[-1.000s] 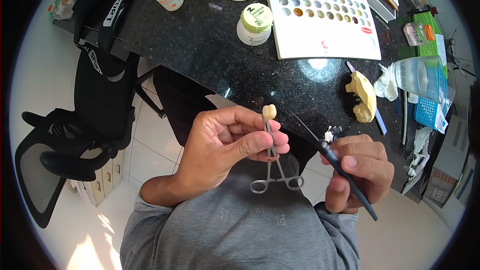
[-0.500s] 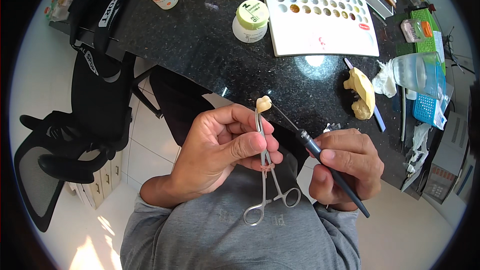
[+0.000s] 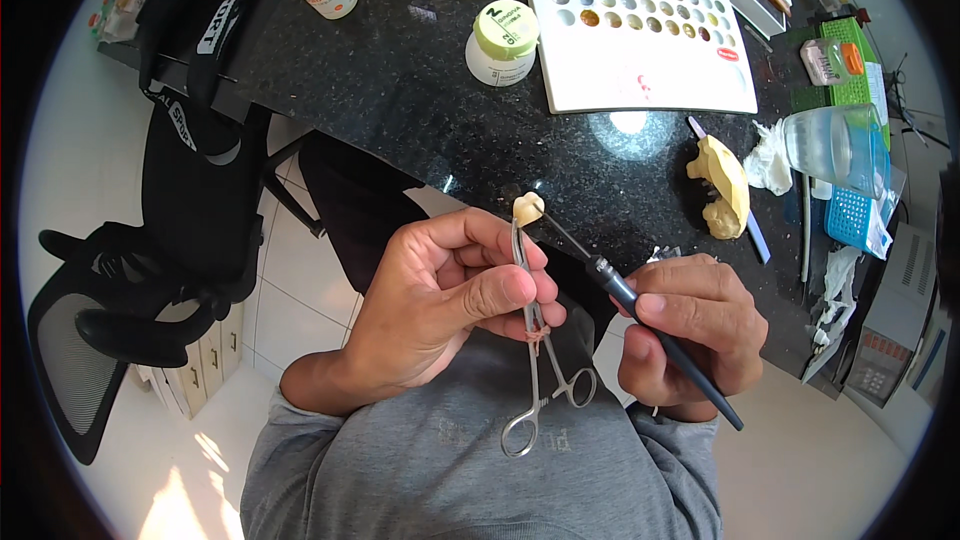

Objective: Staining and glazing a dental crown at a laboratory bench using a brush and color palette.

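While the cream tooth crown (image 3: 527, 209) sits in the tips of the forceps (image 3: 534, 375), near the counter's (image 3: 400, 110) front edge, the left hand (image 3: 445, 290) pinches their shanks. The right hand's fingers grip a dark-handled tool (image 3: 622, 292), its tip at the crown's right side. Black stone stretches between crown and white palette (image 3: 600, 80).

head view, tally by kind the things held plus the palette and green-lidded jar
Ring-handled clamp, in left hand: 1
Thin-tipped tool, in right hand: 1
Tooth-shaped piece, at the clamp's tip: 1
White palette: 1
Green-lidded jar: 1
Total: 5
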`<state>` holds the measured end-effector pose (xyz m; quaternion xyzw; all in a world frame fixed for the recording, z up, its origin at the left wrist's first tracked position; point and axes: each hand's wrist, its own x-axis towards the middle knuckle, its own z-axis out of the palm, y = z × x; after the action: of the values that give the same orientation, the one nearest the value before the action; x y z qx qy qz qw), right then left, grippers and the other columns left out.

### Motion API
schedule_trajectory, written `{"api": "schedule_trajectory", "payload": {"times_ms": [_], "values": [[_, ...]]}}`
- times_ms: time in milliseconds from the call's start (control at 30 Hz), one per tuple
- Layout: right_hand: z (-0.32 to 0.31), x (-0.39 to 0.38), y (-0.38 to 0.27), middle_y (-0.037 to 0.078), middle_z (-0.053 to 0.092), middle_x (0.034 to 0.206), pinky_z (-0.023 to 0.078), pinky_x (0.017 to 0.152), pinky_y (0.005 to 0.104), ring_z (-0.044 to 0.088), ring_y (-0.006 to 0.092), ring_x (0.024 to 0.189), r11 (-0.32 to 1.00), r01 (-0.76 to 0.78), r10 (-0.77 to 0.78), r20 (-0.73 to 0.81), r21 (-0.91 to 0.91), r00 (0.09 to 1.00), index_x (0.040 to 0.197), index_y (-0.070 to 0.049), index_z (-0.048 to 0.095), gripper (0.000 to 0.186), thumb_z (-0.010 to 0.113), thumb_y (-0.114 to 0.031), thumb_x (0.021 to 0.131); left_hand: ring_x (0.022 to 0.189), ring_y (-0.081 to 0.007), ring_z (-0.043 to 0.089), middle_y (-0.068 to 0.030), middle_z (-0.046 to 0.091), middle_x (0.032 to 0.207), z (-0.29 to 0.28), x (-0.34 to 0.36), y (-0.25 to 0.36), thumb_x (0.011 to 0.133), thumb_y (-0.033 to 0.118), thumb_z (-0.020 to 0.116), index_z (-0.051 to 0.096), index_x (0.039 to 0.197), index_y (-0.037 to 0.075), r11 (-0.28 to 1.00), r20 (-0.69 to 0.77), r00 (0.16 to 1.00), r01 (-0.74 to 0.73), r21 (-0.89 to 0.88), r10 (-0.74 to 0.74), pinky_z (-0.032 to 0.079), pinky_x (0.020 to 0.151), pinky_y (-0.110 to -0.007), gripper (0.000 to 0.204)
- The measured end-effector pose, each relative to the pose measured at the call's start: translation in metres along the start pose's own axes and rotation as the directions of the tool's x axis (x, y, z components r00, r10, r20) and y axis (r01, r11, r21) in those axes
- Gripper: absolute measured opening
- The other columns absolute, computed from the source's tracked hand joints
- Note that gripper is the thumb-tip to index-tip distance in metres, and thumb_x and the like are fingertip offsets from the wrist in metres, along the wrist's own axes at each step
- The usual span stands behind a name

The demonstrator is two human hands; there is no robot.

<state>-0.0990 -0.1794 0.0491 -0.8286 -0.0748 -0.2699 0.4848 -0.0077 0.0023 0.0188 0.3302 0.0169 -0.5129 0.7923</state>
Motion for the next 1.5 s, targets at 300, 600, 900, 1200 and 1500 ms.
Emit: {"api": "schedule_trajectory", "payload": {"times_ms": [300,600,900,1200,1500], "values": [[-0.001,0.000,-0.002,0.014,0.064,0.076,0.056,0.056,0.0284,0.067,0.0222,0.066,1.000,-0.022,0.022,-0.011,0.002,1.000,0.089,0.002,0.061,0.027,0.074,0.004,0.065,0.071,-0.0211,0.068,-0.0098,0.064,0.077,0.007,0.000,0.001,0.081,0.025,0.072,0.054,0.094,0.002,0.994,-0.106,0.994,0.010,0.105,0.001,0.058,0.058,-0.028,0.031],[-0.003,-0.001,0.000,0.014,0.065,0.078,0.056,0.055,0.0285,0.068,0.0230,0.067,0.999,-0.005,0.005,0.007,0.035,1.000,0.089,0.003,0.061,0.027,0.075,0.003,0.065,0.071,-0.0214,0.068,-0.0097,0.064,0.077,0.009,0.001,-0.002,0.080,0.025,0.073,0.055,0.093,0.002,0.994,-0.106,0.994,-0.013,0.113,0.025,0.057,0.057,-0.026,0.032],[-0.003,-0.001,0.000,0.014,0.065,0.077,0.055,0.056,0.0285,0.068,0.0223,0.067,0.999,-0.026,0.025,0.012,0.039,1.000,0.088,0.003,0.062,0.024,0.073,0.003,0.067,0.078,-0.0193,0.068,-0.0123,0.065,0.086,0.002,0.002,-0.003,0.083,0.008,0.068,0.058,0.093,-0.002,0.998,-0.034,0.998,-0.049,0.045,0.050,0.060,0.066,-0.029,0.017],[-0.008,-0.007,0.002,0.014,0.065,0.077,0.055,0.055,0.0281,0.067,0.0224,0.064,0.992,-0.040,0.047,-0.057,0.119,0.997,0.087,0.004,0.062,0.025,0.071,0.004,0.064,0.074,-0.0135,0.066,-0.0113,0.065,0.085,0.002,0.002,-0.009,0.080,0.006,0.071,0.058,0.090,-0.002,0.969,-0.057,0.985,-0.149,0.197,0.163,0.056,0.066,-0.022,0.019],[-0.005,-0.004,0.001,0.014,0.065,0.077,0.055,0.054,0.0290,0.067,0.0229,0.065,1.000,-0.015,0.015,0.009,0.024,1.000,0.088,0.003,0.061,0.025,0.072,0.004,0.065,0.075,-0.0124,0.064,-0.0108,0.064,0.085,0.003,0.006,-0.016,0.078,-0.001,0.072,0.058,0.089,-0.003,0.936,-0.071,0.967,-0.216,0.277,0.244,0.056,0.068,-0.022,0.018]]}}
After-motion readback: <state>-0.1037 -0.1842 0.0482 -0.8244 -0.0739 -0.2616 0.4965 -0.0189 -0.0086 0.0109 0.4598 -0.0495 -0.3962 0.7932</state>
